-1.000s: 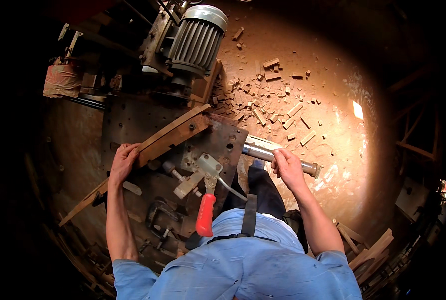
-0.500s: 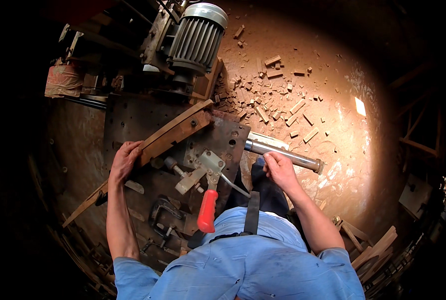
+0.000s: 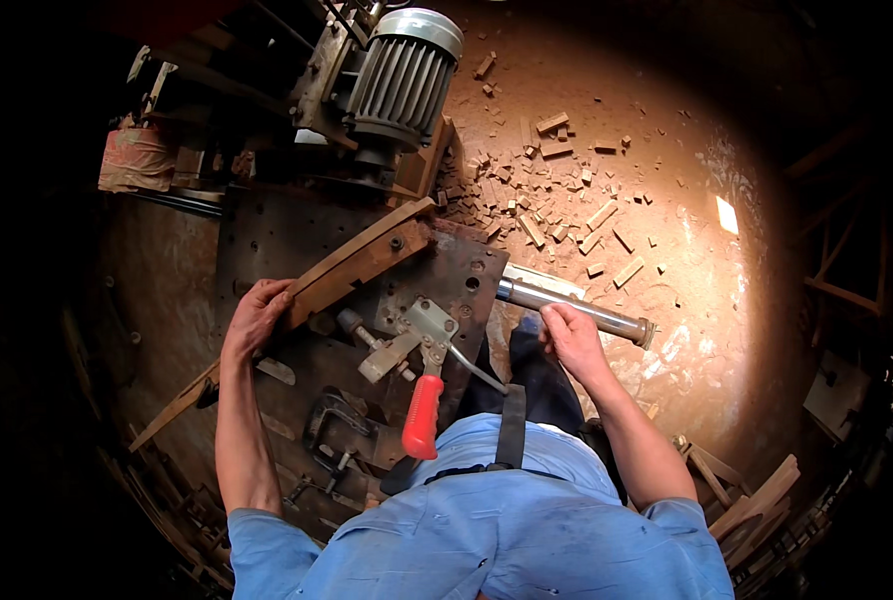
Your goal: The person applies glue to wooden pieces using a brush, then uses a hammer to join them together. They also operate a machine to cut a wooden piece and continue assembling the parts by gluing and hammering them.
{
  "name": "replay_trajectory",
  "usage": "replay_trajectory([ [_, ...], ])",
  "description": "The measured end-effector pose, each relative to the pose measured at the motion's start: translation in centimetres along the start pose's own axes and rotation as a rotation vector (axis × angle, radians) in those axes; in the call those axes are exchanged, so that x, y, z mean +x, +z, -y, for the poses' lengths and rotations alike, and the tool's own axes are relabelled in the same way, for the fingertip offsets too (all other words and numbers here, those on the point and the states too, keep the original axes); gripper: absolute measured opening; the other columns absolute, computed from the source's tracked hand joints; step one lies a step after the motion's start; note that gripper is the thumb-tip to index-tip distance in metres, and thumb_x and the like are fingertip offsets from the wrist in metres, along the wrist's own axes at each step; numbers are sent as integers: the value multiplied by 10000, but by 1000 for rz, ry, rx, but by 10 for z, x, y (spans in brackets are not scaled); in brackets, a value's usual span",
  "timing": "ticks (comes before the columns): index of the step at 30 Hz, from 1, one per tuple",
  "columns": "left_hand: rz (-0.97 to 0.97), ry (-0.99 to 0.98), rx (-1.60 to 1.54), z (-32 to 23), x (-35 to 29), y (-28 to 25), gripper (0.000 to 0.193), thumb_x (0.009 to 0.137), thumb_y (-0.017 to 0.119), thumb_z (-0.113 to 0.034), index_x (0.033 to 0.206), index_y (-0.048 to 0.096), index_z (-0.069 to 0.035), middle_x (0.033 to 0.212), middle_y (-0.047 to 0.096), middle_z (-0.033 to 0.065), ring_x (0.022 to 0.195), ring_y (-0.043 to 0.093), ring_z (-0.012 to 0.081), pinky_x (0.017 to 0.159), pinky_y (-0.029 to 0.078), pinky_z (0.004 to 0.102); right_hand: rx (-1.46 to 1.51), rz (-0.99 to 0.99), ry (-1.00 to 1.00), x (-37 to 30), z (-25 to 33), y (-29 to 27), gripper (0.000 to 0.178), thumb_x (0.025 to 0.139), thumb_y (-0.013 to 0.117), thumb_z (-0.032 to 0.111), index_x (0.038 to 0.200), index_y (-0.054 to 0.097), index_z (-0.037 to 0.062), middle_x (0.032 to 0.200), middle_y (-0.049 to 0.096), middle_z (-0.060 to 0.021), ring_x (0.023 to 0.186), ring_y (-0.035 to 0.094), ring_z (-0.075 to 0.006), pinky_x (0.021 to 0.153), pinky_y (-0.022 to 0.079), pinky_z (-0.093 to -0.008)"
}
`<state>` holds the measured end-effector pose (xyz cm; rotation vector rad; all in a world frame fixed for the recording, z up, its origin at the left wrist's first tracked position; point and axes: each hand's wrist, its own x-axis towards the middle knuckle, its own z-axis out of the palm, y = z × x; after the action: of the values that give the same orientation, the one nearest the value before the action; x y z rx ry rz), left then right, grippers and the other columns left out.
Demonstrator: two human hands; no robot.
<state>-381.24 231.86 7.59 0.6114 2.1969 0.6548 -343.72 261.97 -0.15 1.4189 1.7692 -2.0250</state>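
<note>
Grease gun point(image 3: 577, 305), a metal cylinder, is seen lying at the right edge of the steel bench point(image 3: 267, 240), its far end reaching over the floor point(image 3: 667, 150). The bench is a dark, rusty plate with rows of drilled holes. A long wooden strip point(image 3: 307, 300) is laid diagonally across it, from near left to far right. A toggle clamp with a red handle point(image 3: 422, 415) is mounted near the middle of the bench, handle pointed toward the person. A ribbed electric motor point(image 3: 402, 75) is seen at the far side, a dark C-clamp point(image 3: 337, 435) at the near side. The floor to the right is reddish-brown with dust and strewn with small wood offcuts point(image 3: 547, 205); a bright patch of light falls on it farther right. More wood pieces point(image 3: 757, 495) are stacked at the near right. The room edges are dark.

The right hand point(image 3: 572, 340) is closed around the barrel of the grease gun, fingers wrapped over it. The left hand point(image 3: 257, 318) is laid on the near left part of the wooden strip, fingers curled over its edge, gripping it. The hands are held well apart, with the clamp between them. Blue sleeves are seen at the near edge.
</note>
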Motion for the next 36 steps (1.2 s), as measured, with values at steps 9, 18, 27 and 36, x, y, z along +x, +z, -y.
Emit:
replay_trajectory([
  [9,-200,405,537,-98,14,67,751,721,774,-283,1361,457,-51,1162,566,141,1051,533,320,891,450,380,6,-4,18,-1,-7,-3,335,947,550,312,996,650,-5,665,620,-48,561,568,-112,539,466,-264],
  [18,-316,564,719,-85,36,87,719,615,736,-188,1268,487,-16,1101,582,150,987,555,336,837,479,411,6,21,-3,0,-15,8,329,943,558,301,984,651,-12,684,629,-61,580,588,-121,558,482,-271],
  [27,-390,606,769,-86,38,95,750,561,757,-226,1238,497,-34,957,565,91,876,558,271,734,470,374,-30,52,-8,-1,-14,17,335,941,558,298,974,649,-22,679,631,-80,598,621,-147,582,501,-292],
  [36,-372,529,787,-85,35,94,767,567,787,-223,1255,490,-62,1024,577,94,946,558,283,792,479,383,-22,26,-16,-3,-22,5,328,942,559,303,967,649,-12,677,630,-75,580,612,-140,562,494,-287],
])
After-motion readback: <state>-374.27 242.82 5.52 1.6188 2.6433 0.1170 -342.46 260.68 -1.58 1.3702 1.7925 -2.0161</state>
